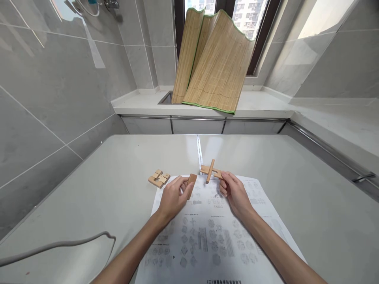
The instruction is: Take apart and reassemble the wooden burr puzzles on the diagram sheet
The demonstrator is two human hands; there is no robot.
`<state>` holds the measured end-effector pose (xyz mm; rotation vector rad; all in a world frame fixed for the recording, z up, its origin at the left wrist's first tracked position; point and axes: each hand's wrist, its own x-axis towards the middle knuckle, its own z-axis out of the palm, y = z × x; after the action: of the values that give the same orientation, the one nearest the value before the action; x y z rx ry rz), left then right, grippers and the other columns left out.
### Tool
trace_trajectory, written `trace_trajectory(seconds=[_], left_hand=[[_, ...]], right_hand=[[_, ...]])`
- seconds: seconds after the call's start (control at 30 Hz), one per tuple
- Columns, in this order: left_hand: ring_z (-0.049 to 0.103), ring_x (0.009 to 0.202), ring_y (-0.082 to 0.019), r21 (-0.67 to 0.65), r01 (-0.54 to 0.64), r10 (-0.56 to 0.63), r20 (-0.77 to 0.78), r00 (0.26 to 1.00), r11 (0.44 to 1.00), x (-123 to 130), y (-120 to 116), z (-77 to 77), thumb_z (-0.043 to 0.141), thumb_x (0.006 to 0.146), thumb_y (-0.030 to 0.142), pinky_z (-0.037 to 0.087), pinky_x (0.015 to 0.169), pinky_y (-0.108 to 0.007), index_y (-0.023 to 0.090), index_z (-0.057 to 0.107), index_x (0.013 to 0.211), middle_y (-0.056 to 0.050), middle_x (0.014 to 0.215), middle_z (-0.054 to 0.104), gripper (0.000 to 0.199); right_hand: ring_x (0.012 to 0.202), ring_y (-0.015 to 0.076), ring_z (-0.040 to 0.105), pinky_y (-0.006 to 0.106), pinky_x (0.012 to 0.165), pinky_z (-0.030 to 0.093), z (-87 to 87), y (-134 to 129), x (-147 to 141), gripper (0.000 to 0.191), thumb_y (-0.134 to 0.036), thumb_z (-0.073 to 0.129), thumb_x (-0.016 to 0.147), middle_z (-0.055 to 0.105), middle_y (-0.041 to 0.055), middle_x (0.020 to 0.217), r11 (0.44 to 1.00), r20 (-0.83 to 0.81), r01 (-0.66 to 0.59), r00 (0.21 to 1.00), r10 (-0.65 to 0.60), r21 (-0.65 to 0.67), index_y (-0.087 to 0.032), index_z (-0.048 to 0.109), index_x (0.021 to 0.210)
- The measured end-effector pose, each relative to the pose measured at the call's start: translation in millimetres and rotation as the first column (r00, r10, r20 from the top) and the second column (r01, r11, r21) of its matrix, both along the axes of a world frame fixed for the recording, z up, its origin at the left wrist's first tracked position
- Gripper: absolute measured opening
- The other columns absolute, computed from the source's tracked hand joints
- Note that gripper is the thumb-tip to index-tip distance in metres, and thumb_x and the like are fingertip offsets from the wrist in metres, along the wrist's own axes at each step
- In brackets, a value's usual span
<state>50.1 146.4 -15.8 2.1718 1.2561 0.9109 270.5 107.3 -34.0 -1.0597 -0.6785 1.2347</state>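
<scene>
My left hand (174, 197) is closed on a flat wooden puzzle piece (192, 182), held tilted above the printed sheet (207, 232). In my right hand (234, 190), thumb and fingers pinch the right end of a notched wooden piece (217, 173). A thin wooden stick (210, 170) crosses that piece, so the two form a cross shape. A gap separates the pieces in my two hands. Left of my left hand, several interlocked wooden puzzle pieces (159, 178) lie on the table beside the sheet's upper left corner. The sheet carries many small diagrams, too small to read.
The pale table (118, 177) has a seam (199, 152) down its far half. A grey cable (59, 244) lies at the lower left. Beyond the table, a bamboo mat (219, 67) leans by the window on a white counter (139, 100). Grey tiled walls stand around.
</scene>
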Motion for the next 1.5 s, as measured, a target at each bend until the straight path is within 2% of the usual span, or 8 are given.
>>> trace_trajectory(seconds=[0.37,0.53,0.67,0.73,0.87,0.93,1.27,1.5], left_hand=[[0.064,0.083,-0.025,0.195,-0.111,0.162,-0.271,0.949,0.975,-13,13,-15.4,0.057,0.102,0.045,0.044,0.068,-0.032,0.022,0.068,0.087,-0.005,0.087,0.069,0.029],[0.063,0.104,-0.027,0.236,-0.049,0.09,-0.167,0.982,0.97,-11,11,-10.3,0.057,0.103,0.037,0.051,0.088,-0.039,0.02,0.061,0.121,-0.01,0.114,0.066,0.025],[0.06,0.117,-0.027,0.21,0.015,-0.012,-0.016,1.0,0.978,-7,4,-4.4,0.047,0.108,0.033,0.05,0.1,-0.044,0.022,0.056,0.126,-0.01,0.122,0.064,0.023],[0.056,0.127,-0.03,0.191,0.088,-0.092,0.012,0.996,0.978,-7,0,-2.6,0.057,0.103,0.042,0.049,0.106,-0.048,0.023,0.05,0.135,-0.012,0.134,0.059,0.038],[0.047,0.143,-0.037,0.081,0.251,-0.255,0.046,0.966,0.965,-7,-7,-2.0,0.089,0.074,0.055,0.047,0.116,-0.053,0.029,0.026,0.156,-0.016,0.157,0.043,0.107],[0.051,0.141,-0.036,0.027,0.283,-0.284,0.058,0.957,0.959,-6,-9,-3.7,0.093,0.069,0.052,0.048,0.115,-0.054,0.031,0.024,0.158,-0.015,0.157,0.045,0.114],[0.062,0.123,-0.031,0.147,0.278,-0.29,0.063,0.955,0.949,-5,-8,5.7,0.093,0.069,0.041,0.057,0.102,-0.046,0.026,0.047,0.142,-0.011,0.133,0.062,0.088],[0.061,0.121,-0.033,0.187,0.161,-0.167,0.019,0.986,0.969,-21,4,10.8,0.089,0.073,0.044,0.053,0.102,-0.048,0.024,0.05,0.137,-0.012,0.131,0.063,0.078]], right_hand=[[0.05,0.0118,0.037,0.028,0.051,0.03,3.7,-3,-3,0.043,-0.051,0.074,0.091,0.041,-0.0072,0.058,0.989,0.03,-0.136,0.99,0.135,0.052,-0.023,0.05,0.069],[0.05,0.0122,0.036,0.029,0.054,0.029,5.5,-5,-5,0.042,-0.051,0.071,0.094,0.042,-0.0072,0.056,0.98,0.077,-0.187,0.98,0.182,0.069,-0.023,0.05,0.069],[0.051,0.0121,0.036,0.029,0.055,0.03,5.5,-6,-5,0.043,-0.05,0.069,0.096,0.041,-0.0073,0.055,0.975,0.112,-0.209,0.974,0.199,0.077,-0.023,0.049,0.068],[0.051,0.0119,0.037,0.028,0.056,0.03,4.3,-7,-6,0.042,-0.049,0.067,0.097,0.041,-0.0074,0.054,0.97,0.126,-0.23,0.968,0.219,0.08,-0.023,0.051,0.069],[0.051,0.0119,0.04,0.028,0.055,0.031,0.5,-8,-8,0.041,-0.049,0.067,0.098,0.043,-0.0071,0.054,0.953,0.152,-0.29,0.949,0.275,0.087,-0.023,0.052,0.071],[0.05,0.0122,0.041,0.028,0.054,0.031,-1.0,-9,-10,0.041,-0.049,0.067,0.098,0.044,-0.007,0.054,0.944,0.161,-0.318,0.94,0.301,0.09,-0.023,0.051,0.071],[0.047,0.0107,0.035,0.027,0.052,0.029,-3.8,-4,-6,0.041,-0.048,0.069,0.095,0.035,-0.0091,0.052,0.938,0.17,-0.342,0.929,0.328,0.061,-0.023,0.05,0.068],[0.05,0.0118,0.03,0.027,0.051,0.027,-2.1,4,25,0.045,-0.049,0.06,0.098,0.027,-0.009,0.058,0.997,0.268,-0.051,0.963,0.032,0.062,-0.025,0.04,0.066]])
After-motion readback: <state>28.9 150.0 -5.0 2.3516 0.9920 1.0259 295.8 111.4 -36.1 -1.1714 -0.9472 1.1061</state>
